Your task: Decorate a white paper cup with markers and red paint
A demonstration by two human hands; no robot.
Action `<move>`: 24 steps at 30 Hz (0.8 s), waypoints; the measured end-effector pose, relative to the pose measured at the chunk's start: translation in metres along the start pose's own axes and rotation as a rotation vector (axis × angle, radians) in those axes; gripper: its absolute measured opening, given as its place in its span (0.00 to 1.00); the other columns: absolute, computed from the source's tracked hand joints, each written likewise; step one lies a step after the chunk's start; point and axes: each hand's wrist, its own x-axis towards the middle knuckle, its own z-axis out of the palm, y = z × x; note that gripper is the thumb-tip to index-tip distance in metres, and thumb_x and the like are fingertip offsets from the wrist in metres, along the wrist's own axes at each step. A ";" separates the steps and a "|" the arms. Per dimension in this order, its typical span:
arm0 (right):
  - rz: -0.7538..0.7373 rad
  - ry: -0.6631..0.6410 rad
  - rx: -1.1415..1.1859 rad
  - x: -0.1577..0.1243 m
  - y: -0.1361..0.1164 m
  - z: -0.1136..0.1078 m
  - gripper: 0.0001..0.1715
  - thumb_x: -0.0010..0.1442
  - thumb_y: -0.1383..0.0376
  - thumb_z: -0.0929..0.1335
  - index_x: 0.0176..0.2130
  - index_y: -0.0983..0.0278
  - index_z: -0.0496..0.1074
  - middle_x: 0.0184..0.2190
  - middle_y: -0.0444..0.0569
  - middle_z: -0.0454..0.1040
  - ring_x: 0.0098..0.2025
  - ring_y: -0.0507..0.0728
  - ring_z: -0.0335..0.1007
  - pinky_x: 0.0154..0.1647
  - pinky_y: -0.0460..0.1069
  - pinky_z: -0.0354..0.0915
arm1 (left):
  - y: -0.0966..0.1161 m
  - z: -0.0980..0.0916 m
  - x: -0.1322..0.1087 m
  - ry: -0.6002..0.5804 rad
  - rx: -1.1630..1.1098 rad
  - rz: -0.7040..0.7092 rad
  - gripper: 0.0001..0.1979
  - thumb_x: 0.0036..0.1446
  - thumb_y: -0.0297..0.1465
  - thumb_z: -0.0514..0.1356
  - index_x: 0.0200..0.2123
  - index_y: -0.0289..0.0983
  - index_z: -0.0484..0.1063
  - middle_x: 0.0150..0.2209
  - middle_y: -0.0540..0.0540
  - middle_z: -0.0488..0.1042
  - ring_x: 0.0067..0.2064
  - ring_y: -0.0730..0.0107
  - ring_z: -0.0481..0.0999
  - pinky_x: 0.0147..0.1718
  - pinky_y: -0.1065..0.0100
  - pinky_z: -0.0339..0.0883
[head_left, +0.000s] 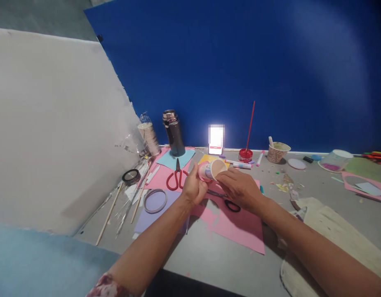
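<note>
My left hand (195,185) is wrapped round a paper cup (209,170) held sideways above the table, its open mouth turned to the right. Pink paper shows around the cup's base. My right hand (240,187) has its fingers bent and pressed together at the cup's rim. Below the hands lie black-handled scissors (232,206) on a pink sheet (240,231). Left of my left hand rest red-handled scissors (176,181), with a lilac sheet (175,218) and a grey ring (155,201) nearer to me.
Along the back stand stacked paper cups (149,139), a dark flask (175,136), a lit phone (216,140), a red holder with a stick (245,155) and a patterned cup (277,153). Black tape (131,177) and wooden sticks (109,214) lie left. A pale cloth (332,235) covers the right front.
</note>
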 end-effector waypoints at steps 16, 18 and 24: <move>0.069 -0.005 0.137 0.000 -0.003 0.001 0.09 0.71 0.70 0.65 0.41 0.62 0.74 0.38 0.53 0.79 0.39 0.59 0.66 0.33 0.51 0.51 | 0.004 0.000 -0.002 -0.026 0.055 -0.017 0.27 0.74 0.48 0.51 0.52 0.31 0.79 0.49 0.34 0.84 0.55 0.52 0.82 0.55 0.55 0.75; 0.114 0.022 0.205 0.001 -0.004 0.001 0.10 0.72 0.68 0.64 0.40 0.62 0.75 0.38 0.54 0.79 0.39 0.59 0.67 0.35 0.51 0.54 | 0.007 -0.003 0.000 -0.024 0.065 -0.021 0.31 0.75 0.49 0.47 0.52 0.30 0.79 0.49 0.33 0.84 0.54 0.53 0.82 0.55 0.56 0.74; 0.359 0.159 0.524 0.007 0.003 -0.004 0.16 0.72 0.58 0.64 0.35 0.61 0.75 0.35 0.53 0.78 0.38 0.59 0.70 0.41 0.54 0.63 | 0.016 -0.012 0.006 0.040 0.123 -0.020 0.32 0.76 0.48 0.43 0.51 0.33 0.80 0.43 0.37 0.84 0.37 0.64 0.81 0.43 0.64 0.74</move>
